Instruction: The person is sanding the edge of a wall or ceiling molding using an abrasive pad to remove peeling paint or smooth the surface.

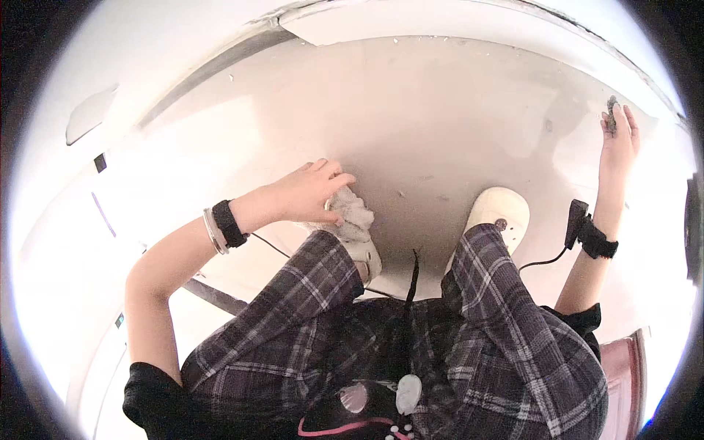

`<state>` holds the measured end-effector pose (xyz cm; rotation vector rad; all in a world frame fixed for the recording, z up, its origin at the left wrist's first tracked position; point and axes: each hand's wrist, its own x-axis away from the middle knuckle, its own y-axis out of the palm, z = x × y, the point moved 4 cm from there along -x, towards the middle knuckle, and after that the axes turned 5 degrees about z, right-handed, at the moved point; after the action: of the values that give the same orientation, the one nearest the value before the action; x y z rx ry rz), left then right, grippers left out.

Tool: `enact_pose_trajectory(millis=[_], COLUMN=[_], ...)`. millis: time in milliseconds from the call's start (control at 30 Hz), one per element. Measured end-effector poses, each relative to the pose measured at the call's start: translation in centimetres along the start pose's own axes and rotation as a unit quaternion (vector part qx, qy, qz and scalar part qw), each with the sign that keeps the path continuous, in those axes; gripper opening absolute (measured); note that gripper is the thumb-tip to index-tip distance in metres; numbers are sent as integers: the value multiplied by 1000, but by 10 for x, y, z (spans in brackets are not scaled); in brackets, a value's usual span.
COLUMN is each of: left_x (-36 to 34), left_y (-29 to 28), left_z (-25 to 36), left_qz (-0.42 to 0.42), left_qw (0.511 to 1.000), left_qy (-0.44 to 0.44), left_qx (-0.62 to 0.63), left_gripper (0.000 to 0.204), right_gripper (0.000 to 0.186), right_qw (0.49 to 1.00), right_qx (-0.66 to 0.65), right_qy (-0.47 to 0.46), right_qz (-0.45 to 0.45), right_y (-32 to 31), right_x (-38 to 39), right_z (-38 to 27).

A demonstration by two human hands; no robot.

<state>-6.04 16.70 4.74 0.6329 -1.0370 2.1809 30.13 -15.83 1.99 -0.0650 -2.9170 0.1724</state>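
Observation:
A crumpled pale grey cloth (353,214) is in my left hand (312,192), whose fingers curl over it just above my left shoe. Out at the far right, my right hand (620,139) grips a small dark grey scrubbing pad (612,116) between thumb and fingers. The pad is close to the floor; whether it touches is too small to tell. My right arm is stretched well away from my body, while the left is bent across in front of me.
I squat on a pale floor (411,95) with small specks along its far edge. A white clog (502,209) is on my right foot. A black cord (414,275) hangs between my knees, and a thin cable (543,262) runs by my right wrist. A reddish panel (620,378) stands at lower right.

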Motion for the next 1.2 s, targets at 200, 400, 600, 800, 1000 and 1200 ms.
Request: enact_pose_trajectory(millis=[200, 400, 600, 800, 1000, 1200], left_x=[-11, -11, -7, 15, 67, 183], left_y=[-16, -3, -1, -8, -31, -34], left_z=[16, 20, 18, 24, 40, 22], left_qz=[-43, -28, -50, -43, -16, 160], left_qw=[996, 996, 992, 994, 977, 844], left_qy=[-54, 43, 24, -11, -212, -511], left_qx=[-49, -70, -109, -105, -25, 37], left_gripper=[65, 60, 56, 45, 37, 34], right_gripper=[38, 36, 31, 24, 23, 23], right_qw=[998, 998, 995, 968, 959, 971], right_qx=[15, 13, 44, 156, 151, 90], right_qy=[-31, -57, -81, -175, -199, -185], right_qz=[-45, -39, -29, -87, -136, -126], right_y=[39, 38, 27, 71, 86, 80], right_x=[33, 27, 23, 65, 73, 79], right_z=[-29, -35, -38, -67, -88, -79])
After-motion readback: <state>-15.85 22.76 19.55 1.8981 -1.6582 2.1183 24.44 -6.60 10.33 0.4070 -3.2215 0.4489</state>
